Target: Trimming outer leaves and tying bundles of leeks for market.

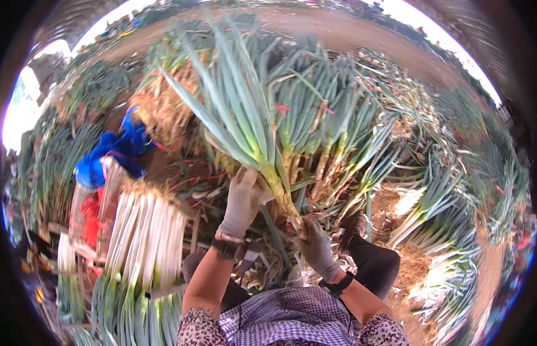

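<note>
Before me a large leek [275, 181] is held at a slant, its green leaves fanning up and away and its brown, unpeeled base pointing down to the right. My left hand [243, 202], in a pale work glove, grips it just below where the leaves spread. Around the root end closes my right hand [317, 248], gloved as well. Dry husk still clings to the stalk. The palm sides of both hands are hidden. Below the leek, peelings and leaf scraps [262, 270] litter the ground between my legs.
To my left, cleaned white leeks [143, 238] lie side by side on a wooden rack. Beyond them stand a basket [84, 216] with red ties and blue netting [114, 151]. Unpeeled leeks [337, 116] stand ahead. More peeled leeks [446, 277] lie at right.
</note>
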Demonstrator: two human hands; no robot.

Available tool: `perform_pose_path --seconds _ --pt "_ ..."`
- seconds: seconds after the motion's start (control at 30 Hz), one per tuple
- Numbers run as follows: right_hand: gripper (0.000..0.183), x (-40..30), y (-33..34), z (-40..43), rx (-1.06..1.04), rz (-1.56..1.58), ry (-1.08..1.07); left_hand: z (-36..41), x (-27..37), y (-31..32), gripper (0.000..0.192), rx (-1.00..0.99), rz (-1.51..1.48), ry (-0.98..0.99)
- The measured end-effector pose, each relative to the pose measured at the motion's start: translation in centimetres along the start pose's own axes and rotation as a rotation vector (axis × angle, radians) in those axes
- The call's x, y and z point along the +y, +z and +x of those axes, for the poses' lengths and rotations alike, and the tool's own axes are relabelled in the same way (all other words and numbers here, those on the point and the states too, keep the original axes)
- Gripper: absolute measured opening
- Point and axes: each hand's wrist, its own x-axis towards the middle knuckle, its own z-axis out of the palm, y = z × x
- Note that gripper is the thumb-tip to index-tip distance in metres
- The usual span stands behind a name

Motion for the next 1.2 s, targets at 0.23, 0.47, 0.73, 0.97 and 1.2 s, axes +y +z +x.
perform_pose_path --seconds 0.23,0.47,0.73,0.97,1.2 --pt "0.024 -5.4 6.1 3.6 -0.325 0.951 0.415 -4.1 -1.6 -6.9 0.026 0.276 0.002 0.01" --pt "0.021 4.9 11.3 0.5 -0.46 0.174 0.233 -4.6 0.1 -9.4 0.018 0.476 -0.402 0.024" --pt "0.035 8.7 4.7 -4.0 -0.739 -0.272 0.17 -5.1 4.4 -11.9 0.029 0.293 -0.406 0.019" --pt "0.039 -8.1 6.2 5.2 -0.787 0.505 0.156 -3.7 2.5 -10.9 0.05 -0.019 -0.446 0.027" --pt "0.031 -7.0 7.3 6.2 -0.472 0.255 -0.092 -4.3 1.9 -10.1 0.031 0.232 -0.439 -0.097"
